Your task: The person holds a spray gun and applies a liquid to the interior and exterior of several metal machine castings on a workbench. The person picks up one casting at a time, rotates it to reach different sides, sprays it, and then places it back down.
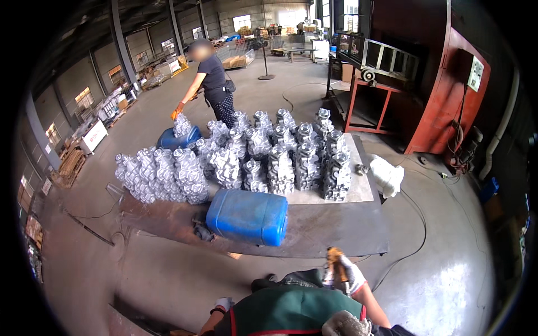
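My right hand (343,273), in a white glove with orange-brown on the fingers, is raised in front of the table's near edge. Its fingers are blurred, so whether they hold anything does not show. Low by my left side is my left hand (224,303), also in a white glove, its fingers hidden beside my green apron (291,311). A blue plastic jerrycan (246,215) lies on its side on the table (342,229), beyond both hands. Behind it, many silvery metal castings (281,171) stand upright in rows or piles.
Across the table a person (216,84) reaches an orange-gloved hand to a casting (182,125) above another blue container (168,138). A dark bundle (203,228) lies beside the jerrycan. At right are a white sack (386,176), floor cables (423,218) and a red machine (443,106).
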A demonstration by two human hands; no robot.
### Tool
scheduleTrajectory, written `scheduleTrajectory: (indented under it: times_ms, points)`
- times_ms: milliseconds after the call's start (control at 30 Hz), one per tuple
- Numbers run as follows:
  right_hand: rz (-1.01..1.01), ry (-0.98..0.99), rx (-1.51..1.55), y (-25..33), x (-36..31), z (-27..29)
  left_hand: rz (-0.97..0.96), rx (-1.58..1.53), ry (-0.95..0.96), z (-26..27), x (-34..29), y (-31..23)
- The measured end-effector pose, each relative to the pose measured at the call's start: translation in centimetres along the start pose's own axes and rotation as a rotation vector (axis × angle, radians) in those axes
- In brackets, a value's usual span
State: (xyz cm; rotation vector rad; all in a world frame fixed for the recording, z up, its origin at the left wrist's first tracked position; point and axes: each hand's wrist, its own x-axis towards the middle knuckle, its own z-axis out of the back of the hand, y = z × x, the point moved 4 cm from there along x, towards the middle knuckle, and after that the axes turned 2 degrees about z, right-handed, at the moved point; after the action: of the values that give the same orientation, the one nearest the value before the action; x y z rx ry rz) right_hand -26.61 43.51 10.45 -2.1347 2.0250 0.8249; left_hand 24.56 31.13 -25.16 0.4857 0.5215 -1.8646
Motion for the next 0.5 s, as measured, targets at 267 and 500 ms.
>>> scheduleTrajectory:
  times_ms: [267,500]
  points:
    - [1.151,-0.365,-0.178,14.2,-11.3,-1.3,0.494,-1.462,-0.025,14.4,3.2,-4.1]
    - [0.637,-0.138,-0.060,5.5,2.7,-6.4,0.365,-1.536,0.099,20.4,9.4,-6.8]
